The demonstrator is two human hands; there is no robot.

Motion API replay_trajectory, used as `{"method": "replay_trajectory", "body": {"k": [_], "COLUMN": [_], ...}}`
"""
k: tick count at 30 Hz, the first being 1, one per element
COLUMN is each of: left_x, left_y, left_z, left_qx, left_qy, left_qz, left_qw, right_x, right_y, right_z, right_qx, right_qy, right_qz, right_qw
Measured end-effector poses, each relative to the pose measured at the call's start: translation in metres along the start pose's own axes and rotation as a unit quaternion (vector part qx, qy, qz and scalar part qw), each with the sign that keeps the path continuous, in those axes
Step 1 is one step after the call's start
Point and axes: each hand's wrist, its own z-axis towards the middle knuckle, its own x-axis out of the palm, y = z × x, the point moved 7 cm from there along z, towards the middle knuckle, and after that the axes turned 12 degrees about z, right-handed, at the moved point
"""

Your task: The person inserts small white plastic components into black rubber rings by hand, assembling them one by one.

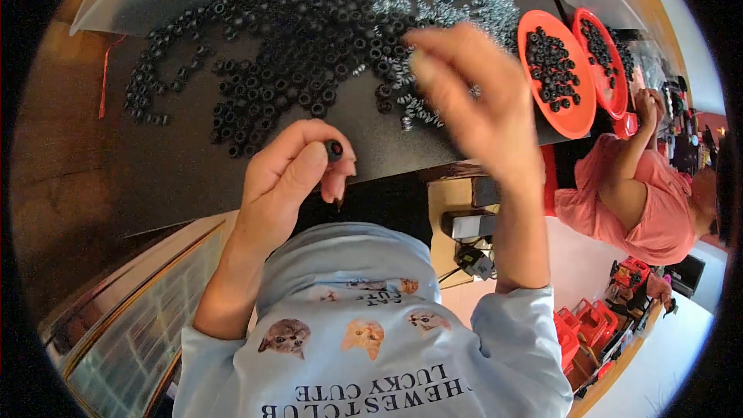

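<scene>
A left hand [290,174] is pinching a small black ring [333,149], likely light, stiff, best gripped by its rim; the blurred right hand's [476,97] grasp cannot be told.

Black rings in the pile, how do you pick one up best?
Probably from above, pinching the outer rim of a black ring lying loose at the pile's edge, where fingers fit around it. The rings are small, round and mostly flat on the dark table. The left hand holds one ring at its fingertips this way.
</scene>
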Motion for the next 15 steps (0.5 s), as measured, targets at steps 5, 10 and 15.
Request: {"method": "replay_trajectory", "body": {"k": [5, 10, 15], "left_x": [0.005, 0.003, 0.004], "left_y": [-0.001, 0.001, 0.000], "left_z": [0.006, 0.008, 0.010], "left_qx": [0.021, 0.013, 0.011], "left_qy": [0.002, -0.010, 0.005], "left_qz": [0.018, 0.027, 0.031], "left_qw": [1.000, 1.000, 0.999], "right_x": [-0.047, -0.026, -0.014], "right_y": [-0.091, -0.125, -0.116], "right_z": [0.036, 0.049, 0.060], "right_qx": [0.090, 0.107, 0.065], "right_qy": [0.040, 0.130, 0.183], "right_qz": [-0.194, -0.287, -0.209], "right_qw": [0.976, 0.943, 0.958]}}
